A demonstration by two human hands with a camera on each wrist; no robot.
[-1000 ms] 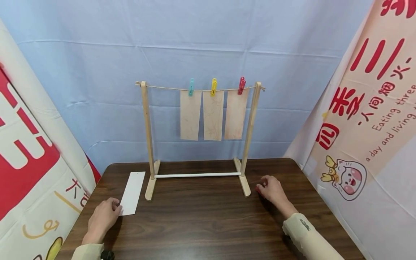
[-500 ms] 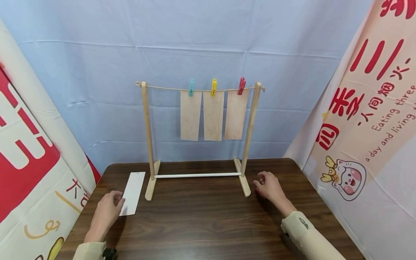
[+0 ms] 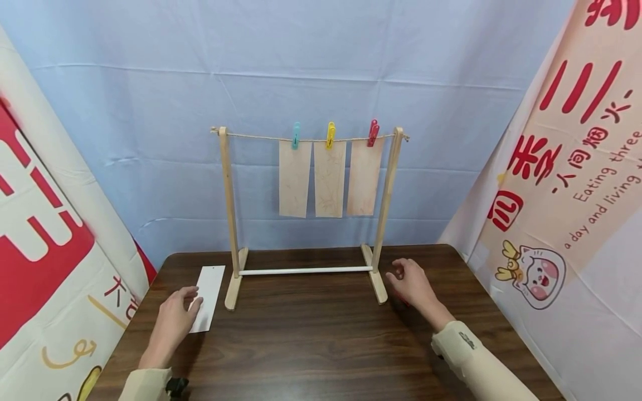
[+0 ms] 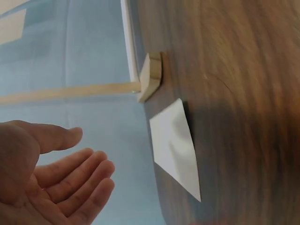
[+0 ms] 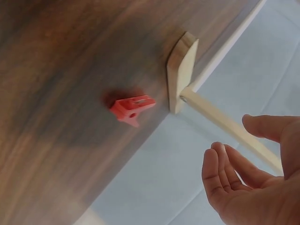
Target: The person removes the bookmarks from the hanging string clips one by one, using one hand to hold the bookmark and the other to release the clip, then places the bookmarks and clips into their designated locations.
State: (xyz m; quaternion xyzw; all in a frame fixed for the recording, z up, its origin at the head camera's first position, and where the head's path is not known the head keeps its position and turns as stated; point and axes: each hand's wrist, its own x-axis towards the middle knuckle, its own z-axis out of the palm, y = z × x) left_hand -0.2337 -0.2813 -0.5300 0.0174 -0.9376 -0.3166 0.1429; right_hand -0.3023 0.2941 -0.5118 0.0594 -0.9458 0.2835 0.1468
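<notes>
My left hand (image 3: 176, 315) hovers over the lower part of a white paper strip (image 3: 209, 289), with loosely bent fingers and nothing in them. The strip lies on the table left of the rack and has a small hole near its far end. In the left wrist view the palm (image 4: 18, 173) shows bare, apart from the strip. My right hand (image 3: 414, 285) is above the table by the rack's right foot, its thumb and fingers apart. Below it a red clothespin (image 5: 131, 108) lies on the wood in the right wrist view; in the head view the hand mostly hides it.
A wooden rack (image 3: 229, 206) stands at the back of the brown table (image 3: 311, 340), with a string across its top. Three beige paper strips hang there from a teal clothespin (image 3: 296, 136), a yellow clothespin (image 3: 330, 135) and a red clothespin (image 3: 373, 133). Printed cloths flank both sides.
My left hand has lifted from the paper strip's near corner and moved right, over it. The right hand has let go of the red clothespin and risen slightly to the left.
</notes>
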